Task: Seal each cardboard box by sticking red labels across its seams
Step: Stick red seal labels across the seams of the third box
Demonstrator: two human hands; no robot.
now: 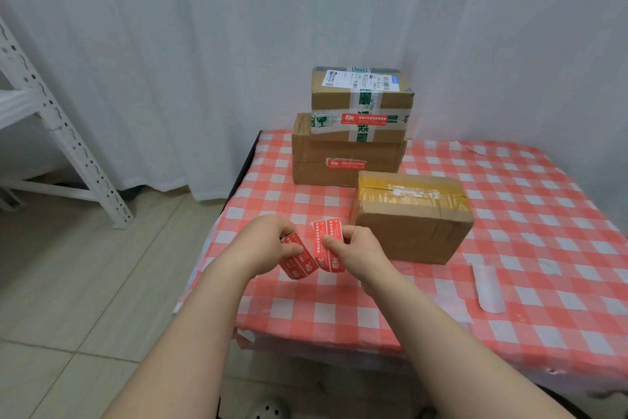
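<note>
Near the left edge of the checked table (530, 215), the left hand (268, 238) pinches one end of the red label strip (300, 264) and the right hand (358, 247) pinches the other. Part them cleanly at the join, then press one across the taped seam of the cardboard box (411, 221) just beside. The stacked boxes (345, 160) at the far edge already carry labels.

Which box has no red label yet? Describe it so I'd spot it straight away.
On the checked table, two stacked boxes sit by the curtain, each showing a red label. The third box stands alone in front of them, nearest the right hand, with yellowish tape over its top and no red label visible.
</note>
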